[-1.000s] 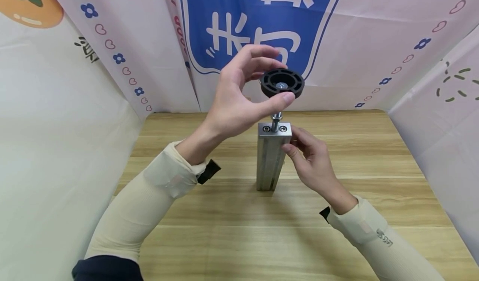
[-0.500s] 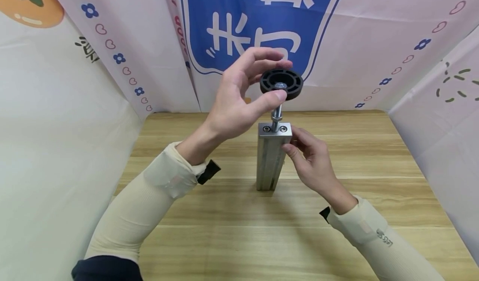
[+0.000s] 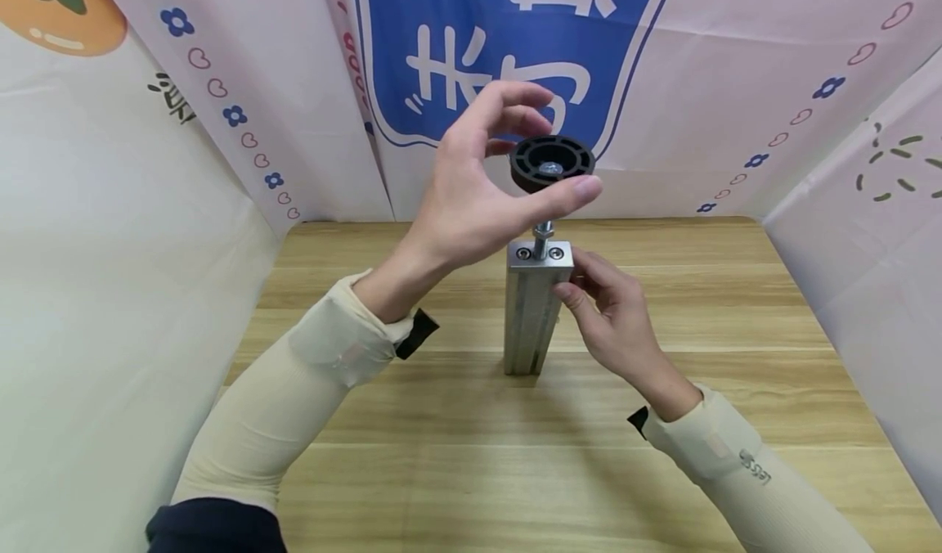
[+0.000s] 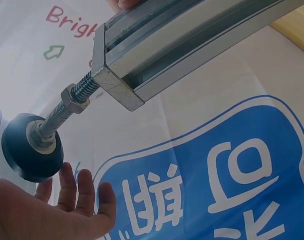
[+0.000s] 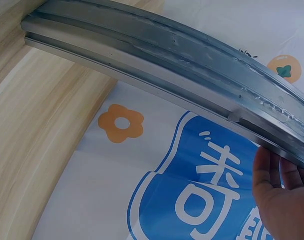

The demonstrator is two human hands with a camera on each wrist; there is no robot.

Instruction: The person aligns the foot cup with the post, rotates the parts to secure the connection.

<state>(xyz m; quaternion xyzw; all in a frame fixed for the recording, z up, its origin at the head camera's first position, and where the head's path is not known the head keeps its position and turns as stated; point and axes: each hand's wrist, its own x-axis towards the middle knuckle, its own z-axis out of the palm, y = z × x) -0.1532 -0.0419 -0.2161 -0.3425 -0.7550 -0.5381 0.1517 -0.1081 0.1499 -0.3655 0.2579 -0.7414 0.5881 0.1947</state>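
Observation:
An aluminium profile [image 3: 531, 316] stands upright on the table, with two screws in its end plate. From that plate rises a threaded stem with a nut [image 4: 74, 99], topped by a round black levelling foot [image 3: 552, 167]. My left hand [image 3: 471, 189] is spread around the foot. Its thumb lies straight along the foot's near rim, and its other fingers are loosely bent behind, with the index finger away from the rim. Lower down, my right hand [image 3: 616, 316] holds the profile near its top, thumb on the near side and fingers behind.
The wood-grain table [image 3: 412, 455] carries the profile near its middle. Printed white cloth walls enclose the back and both sides, with a blue sign [image 3: 508, 38] behind my left hand. Beige sleeves cover both forearms.
My left thumb first drew back left along the foot's rim, then swung right past it, while the fingers lifted away. My right hand and the profile have stayed in place.

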